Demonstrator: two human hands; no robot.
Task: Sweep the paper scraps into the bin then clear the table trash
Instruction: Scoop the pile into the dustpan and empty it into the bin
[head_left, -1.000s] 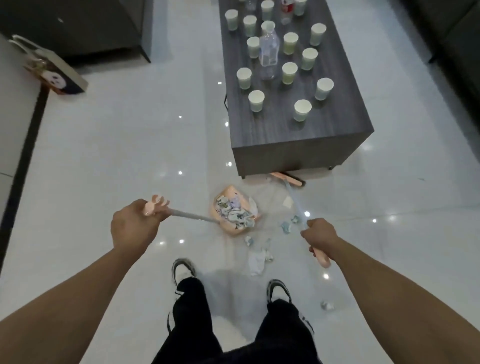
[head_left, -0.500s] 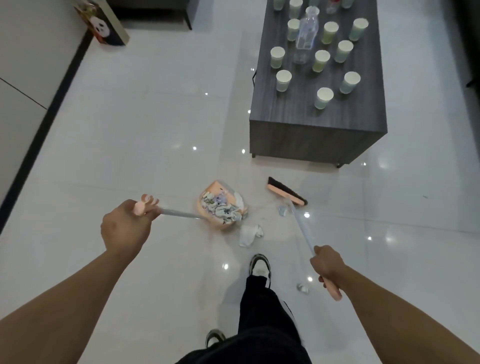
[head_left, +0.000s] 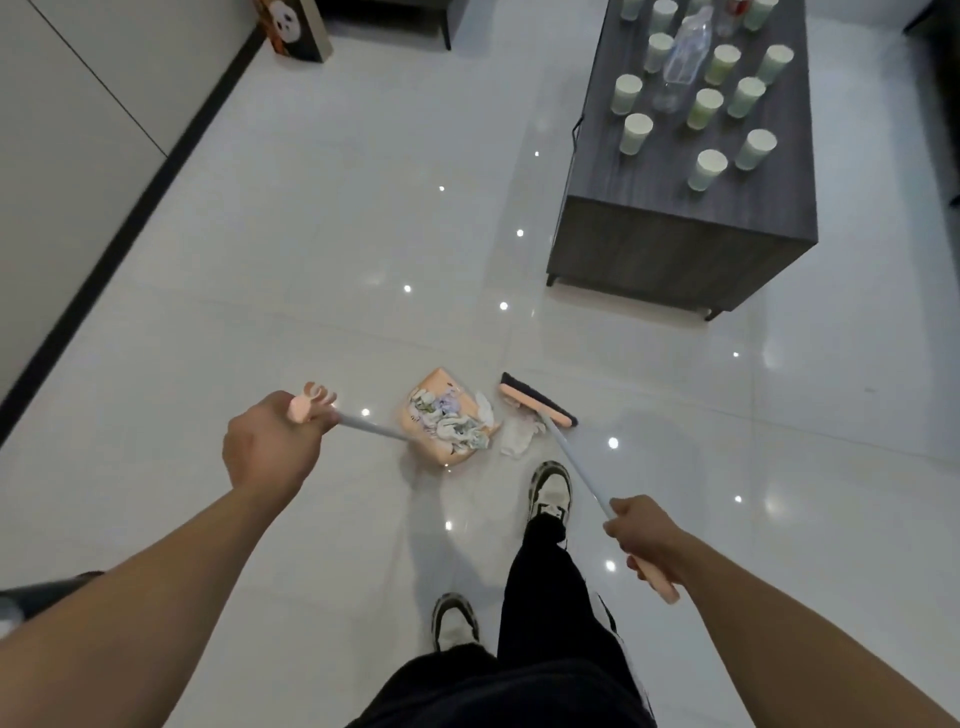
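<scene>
Where the glossy white floor (head_left: 260, 312) meets the near end of the dark wooden table (head_left: 675, 249), a peach dustpan (head_left: 447, 415) sits heaped with crumpled paper scraps (head_left: 449, 423). Left hand (head_left: 270, 441): fist closed around the pan's long handle, at its peach top end. Right hand (head_left: 644, 540): clamped on the peach grip of a broom (head_left: 537, 405), whose head rests on the floor just right of the pan. One white scrap (head_left: 517, 436) lies loose between pan and broom head, touching the pan's edge. Table stock: pale paper cups (head_left: 636, 132), one clear plastic bottle (head_left: 685, 52).
</scene>
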